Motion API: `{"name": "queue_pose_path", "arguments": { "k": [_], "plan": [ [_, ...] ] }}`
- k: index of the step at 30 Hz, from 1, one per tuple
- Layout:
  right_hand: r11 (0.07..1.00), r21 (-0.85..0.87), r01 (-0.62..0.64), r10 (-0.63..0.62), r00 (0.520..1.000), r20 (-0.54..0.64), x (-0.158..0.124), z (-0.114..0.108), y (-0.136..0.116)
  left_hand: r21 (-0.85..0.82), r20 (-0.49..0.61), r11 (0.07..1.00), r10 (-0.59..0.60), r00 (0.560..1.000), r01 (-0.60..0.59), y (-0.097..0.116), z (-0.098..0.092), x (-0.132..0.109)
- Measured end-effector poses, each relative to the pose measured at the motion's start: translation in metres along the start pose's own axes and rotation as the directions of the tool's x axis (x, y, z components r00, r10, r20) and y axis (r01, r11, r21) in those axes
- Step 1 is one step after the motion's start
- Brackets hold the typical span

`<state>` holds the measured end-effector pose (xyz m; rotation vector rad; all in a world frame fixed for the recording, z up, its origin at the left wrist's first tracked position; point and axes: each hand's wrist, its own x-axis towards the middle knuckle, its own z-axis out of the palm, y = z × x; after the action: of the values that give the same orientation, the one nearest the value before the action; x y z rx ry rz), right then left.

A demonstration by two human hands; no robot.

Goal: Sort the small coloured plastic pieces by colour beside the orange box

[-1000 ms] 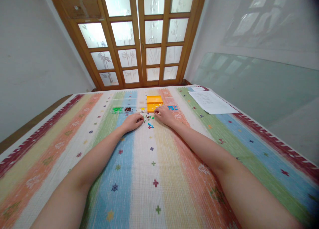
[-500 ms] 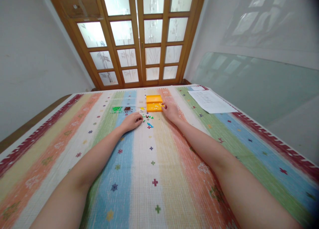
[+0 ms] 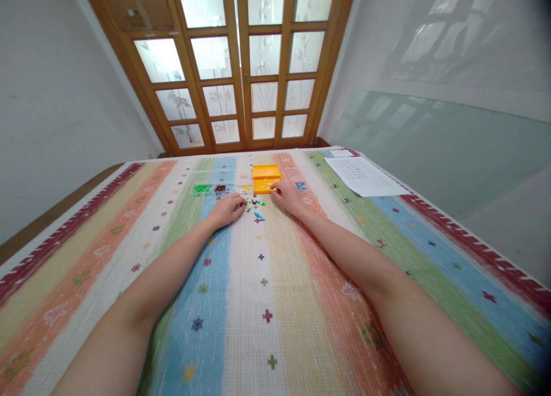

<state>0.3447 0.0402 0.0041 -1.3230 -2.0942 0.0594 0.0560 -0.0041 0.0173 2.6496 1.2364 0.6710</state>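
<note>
A small heap of mixed coloured plastic pieces (image 3: 256,204) lies far out on the striped tablecloth. My left hand (image 3: 228,206) rests on the cloth just left of the heap, fingers curled in a pinch. My right hand (image 3: 287,196) lies just right of the heap, fingertips pinched near the front edge of an orange tray (image 3: 264,178). What either pinch holds is too small to make out. Green pieces (image 3: 201,188) and dark red pieces (image 3: 220,188) sit in clear compartments left of the tray. Blue pieces (image 3: 300,185) lie right of the tray, beyond my right hand.
A white printed sheet (image 3: 360,175) lies at the table's far right. A wooden glazed door (image 3: 243,63) stands behind the table. A glass pane (image 3: 430,149) leans along the right wall. The tablecloth (image 3: 267,292) covers the whole table.
My right hand has drawn back from the orange tray's right side toward the heap of pieces, uncovering the blue pieces. My left hand has barely shifted.
</note>
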Motion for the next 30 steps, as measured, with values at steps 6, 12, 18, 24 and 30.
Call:
{"name": "queue_pose_path", "arguments": {
  "k": [6, 12, 18, 24, 30],
  "plan": [
    [1.000, -0.009, 0.004, -0.004, 1.000, 0.028, -0.001, -0.002, -0.003, -0.051, 0.033, 0.996, 0.078, 0.996, -0.076, 0.000, 0.004, 0.000],
    [1.000, -0.019, 0.001, 0.000, 0.998, 0.058, -0.001, -0.003, -0.004, -0.039, 0.050, 0.995, 0.090, 0.995, -0.088, 0.010, 0.001, 0.000],
    [0.999, -0.042, 0.024, -0.021, 0.998, 0.055, -0.002, -0.003, -0.004, 0.010, 0.060, 0.994, 0.104, 0.993, -0.105, 0.023, 0.002, 0.002],
    [0.998, -0.063, 0.030, -0.025, 0.997, 0.075, -0.001, -0.003, -0.005, 0.047, 0.036, 0.996, 0.078, 0.996, -0.079, 0.027, 0.007, 0.003],
    [0.997, -0.073, 0.026, -0.019, 0.995, 0.102, -0.001, -0.004, -0.006, 0.058, 0.025, 0.993, 0.097, 0.995, -0.098, 0.026, 0.011, 0.003]
  ]
}}
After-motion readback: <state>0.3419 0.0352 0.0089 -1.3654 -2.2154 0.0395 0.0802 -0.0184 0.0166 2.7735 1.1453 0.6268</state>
